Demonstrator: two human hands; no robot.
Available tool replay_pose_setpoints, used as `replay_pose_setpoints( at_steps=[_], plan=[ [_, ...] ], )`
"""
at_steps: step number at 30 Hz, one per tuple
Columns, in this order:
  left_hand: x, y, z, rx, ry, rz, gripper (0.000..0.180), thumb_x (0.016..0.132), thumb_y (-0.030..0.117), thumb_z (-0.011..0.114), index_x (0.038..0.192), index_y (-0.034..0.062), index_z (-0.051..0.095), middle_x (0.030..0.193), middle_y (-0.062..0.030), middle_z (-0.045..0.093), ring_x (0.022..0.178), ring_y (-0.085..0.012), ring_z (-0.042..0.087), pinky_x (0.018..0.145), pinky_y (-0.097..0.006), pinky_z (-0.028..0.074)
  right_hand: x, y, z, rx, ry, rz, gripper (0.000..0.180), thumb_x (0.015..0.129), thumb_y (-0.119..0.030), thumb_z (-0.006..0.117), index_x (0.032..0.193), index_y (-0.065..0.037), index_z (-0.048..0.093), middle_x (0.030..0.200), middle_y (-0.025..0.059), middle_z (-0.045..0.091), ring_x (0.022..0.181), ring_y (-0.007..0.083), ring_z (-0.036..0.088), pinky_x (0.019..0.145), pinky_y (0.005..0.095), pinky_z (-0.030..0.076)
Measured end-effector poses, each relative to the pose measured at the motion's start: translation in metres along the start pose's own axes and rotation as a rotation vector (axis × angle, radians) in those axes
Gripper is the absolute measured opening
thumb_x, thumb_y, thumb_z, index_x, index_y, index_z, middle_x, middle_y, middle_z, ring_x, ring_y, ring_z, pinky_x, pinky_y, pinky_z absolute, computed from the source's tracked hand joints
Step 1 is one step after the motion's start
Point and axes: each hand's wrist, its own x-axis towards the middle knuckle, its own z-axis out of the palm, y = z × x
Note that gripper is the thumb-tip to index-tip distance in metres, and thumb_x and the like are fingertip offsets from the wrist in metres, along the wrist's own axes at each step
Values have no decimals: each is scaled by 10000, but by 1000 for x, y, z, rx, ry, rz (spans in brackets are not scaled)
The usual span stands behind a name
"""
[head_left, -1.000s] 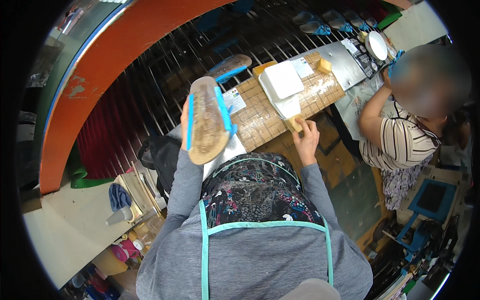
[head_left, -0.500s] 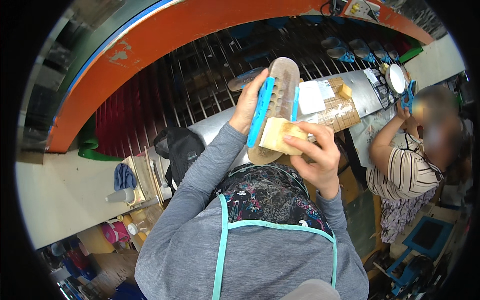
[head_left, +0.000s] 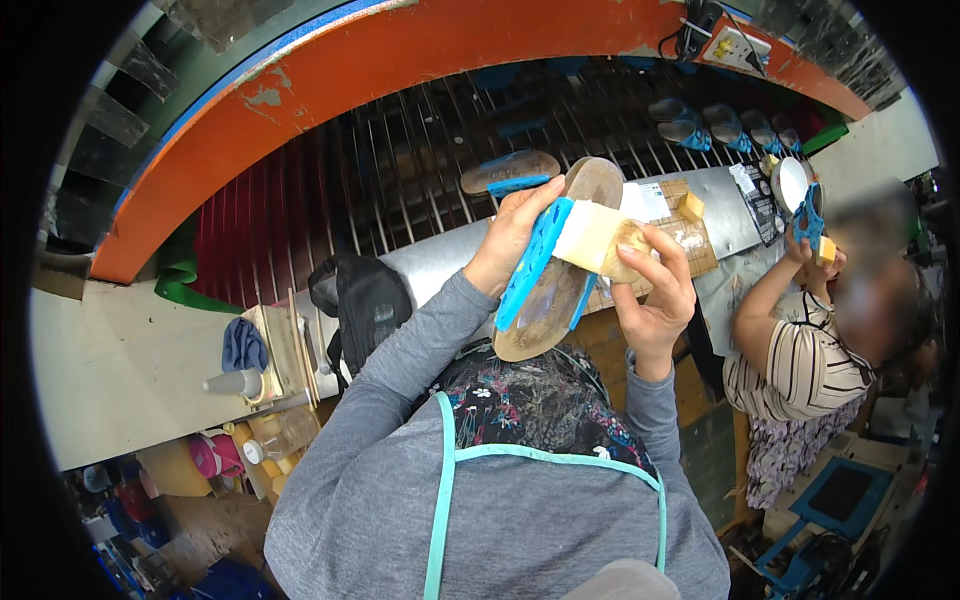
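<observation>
My left hand (head_left: 512, 240) grips a shoe last (head_left: 543, 318) by its far left side. The last's worn brown sole side faces up, and a blue upper (head_left: 538, 262) wraps its edges. In my right hand (head_left: 657, 300), between thumb and fingers, is a pale yellow sponge block (head_left: 588, 236), darker at the held end. The sponge lies across the middle of the last, pressed against or close to its surface. Past my left hand, another last with a blue upper (head_left: 510, 173) rests on the metal bars.
Beyond a metal ledge (head_left: 430, 262) runs a bed of bars (head_left: 390, 180) under an orange frame (head_left: 400, 60). Several blue-trimmed lasts (head_left: 685, 125), a white bowl (head_left: 790, 183) and a sponge piece (head_left: 690, 207) sit right. A black bag (head_left: 365, 305) is left. A co-worker (head_left: 800, 350) holds a blue upper.
My right hand has carried the sponge up and right, from the last's near end to across its middle. The last has moved slightly nearer and tilted. The co-worker now also holds a sponge piece.
</observation>
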Motion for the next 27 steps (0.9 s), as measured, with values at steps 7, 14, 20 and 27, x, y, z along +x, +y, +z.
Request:
replay_pose_setpoints(
  at_steps=[7, 14, 20, 27],
  plan=[
    [0, -2, -1, 23, -24, 15, 314, 941, 352, 589, 815, 76, 671, 683, 26, 640, 568, -31, 576, 545, -182, 464, 3, 2, 0, -4, -33, 34, 468, 601, 77, 647, 1019, -119, 726, 1156, 119, 627, 1046, 267, 593, 896, 361, 482],
    [1, -2, 1, 68, -42, 15, 328, 946, 352, 582, 798, 72, 666, 673, 30, 628, 568, -28, 566, 541, -183, 455, 4, 5, -3, -12, -28, 28, 462, 601, 69, 652, 1016, -119, 725, 1155, 121, 630, 1047, 269, 593, 898, 361, 480],
    [2, -1, 5, 77, -52, 33, 327, 948, 352, 579, 811, 66, 661, 695, 27, 634, 589, -31, 574, 553, -188, 460, 5, 8, -9, -24, -68, 17, 435, 621, 68, 659, 1021, -95, 713, 1152, 140, 628, 1054, 277, 598, 907, 364, 473],
    [6, 2, 9, 115, -53, 56, 339, 945, 362, 578, 793, 70, 659, 679, 35, 622, 584, -28, 567, 537, -190, 444, -3, 5, -8, 16, -87, 54, 448, 602, 46, 652, 1014, -117, 725, 1110, 119, 654, 1005, 266, 608, 878, 357, 477]
  ],
)
